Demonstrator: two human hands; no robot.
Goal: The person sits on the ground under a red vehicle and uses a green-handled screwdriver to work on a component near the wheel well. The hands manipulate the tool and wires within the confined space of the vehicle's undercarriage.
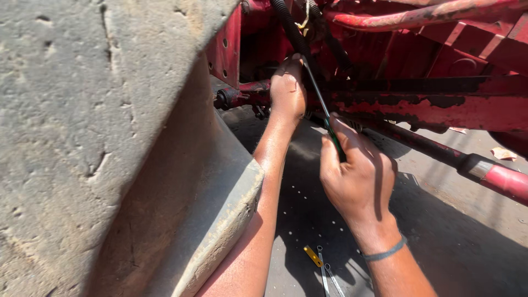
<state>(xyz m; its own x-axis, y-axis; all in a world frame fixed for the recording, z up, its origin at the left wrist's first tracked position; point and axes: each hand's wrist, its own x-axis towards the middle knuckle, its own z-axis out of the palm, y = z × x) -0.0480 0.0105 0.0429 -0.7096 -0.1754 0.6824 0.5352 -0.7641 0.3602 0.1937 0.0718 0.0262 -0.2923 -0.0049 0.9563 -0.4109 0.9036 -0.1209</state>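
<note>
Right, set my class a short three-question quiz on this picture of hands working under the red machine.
1. True or false: the right hand holds a hammer.
2. Which hand reaches furthest up into the red frame? A left, B right.
3. What lies on the ground below the arms?

Key: 1 false, it grips a screwdriver. 2 A, the left hand. 3 Spanners and a small yellow tool.

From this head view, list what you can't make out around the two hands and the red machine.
- Tip of the screwdriver: hidden behind the left hand, deep in shadow.
- Left hand's fingers: buried in the red frame, so their grip is unclear.
- Screwdriver handle: mostly covered by the right hand.
- Tools on the ground: small, shaded, cut by the bottom edge.
- Large tyre: cut off left and top.
</note>
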